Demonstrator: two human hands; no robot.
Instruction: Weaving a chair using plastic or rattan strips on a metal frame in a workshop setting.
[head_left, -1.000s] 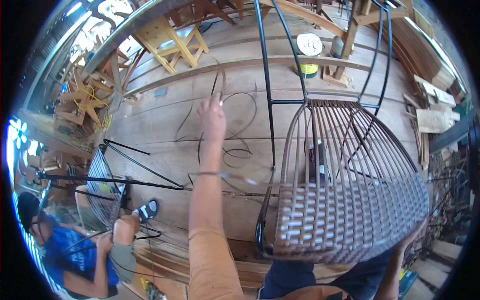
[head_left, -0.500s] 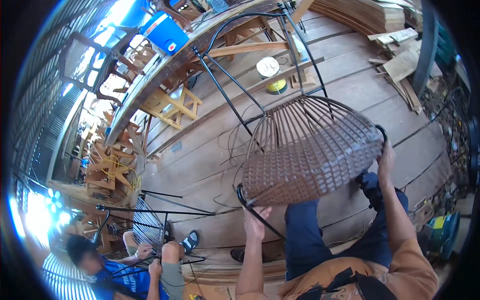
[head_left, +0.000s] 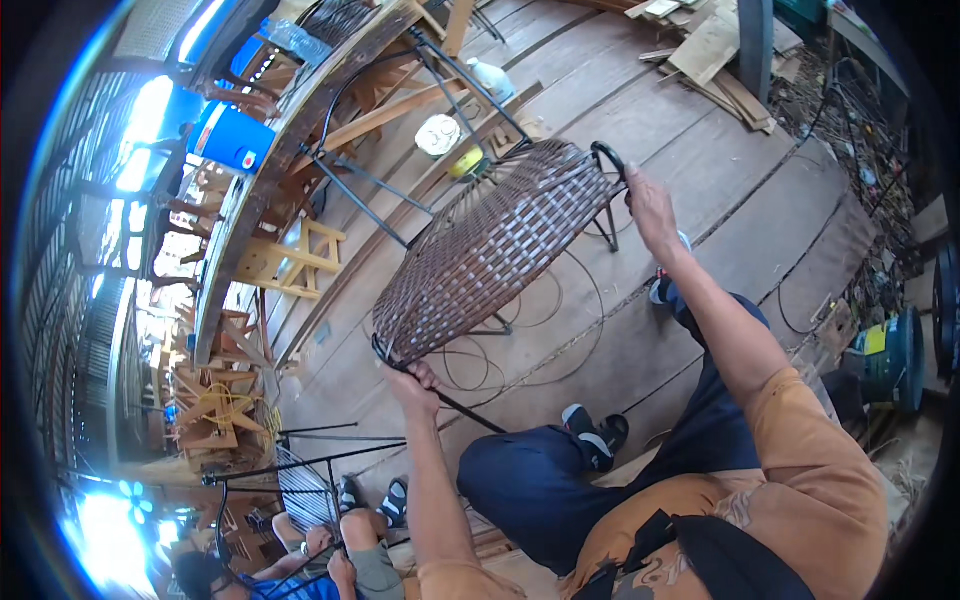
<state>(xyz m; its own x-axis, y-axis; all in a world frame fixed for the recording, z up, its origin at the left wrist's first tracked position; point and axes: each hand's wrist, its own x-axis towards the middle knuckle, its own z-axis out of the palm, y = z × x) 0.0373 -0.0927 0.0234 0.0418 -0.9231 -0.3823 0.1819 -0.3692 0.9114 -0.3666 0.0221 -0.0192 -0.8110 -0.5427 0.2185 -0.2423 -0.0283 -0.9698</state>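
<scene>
A chair with a black metal frame [head_left: 366, 196] and a brown woven rattan panel [head_left: 500, 255] is held tilted in front of me. Its weave is dense at the near side and thins to bare strands farther away. My left hand [head_left: 412, 385] is closed round the black frame at the panel's near left end. At the right end, my right hand [head_left: 652, 205] grips the frame beside a curved black loop. Some of the fingers are hidden behind the frame. Loose rattan strands [head_left: 600, 310] curl on the plank floor under the chair.
At lower left a person [head_left: 375, 570] sits working on another black frame with pale weaving [head_left: 305, 490]. A long wooden table [head_left: 240, 235] carries a blue cooler [head_left: 232, 138]. Beyond the chair stand a white-topped tub [head_left: 437, 135] and a jug [head_left: 492, 78]. A green bucket [head_left: 890, 360] stands at right.
The chair has swung to the left and tilted, its right end now higher, with both hands still gripping it. My view has turned, and my legs have shifted.
</scene>
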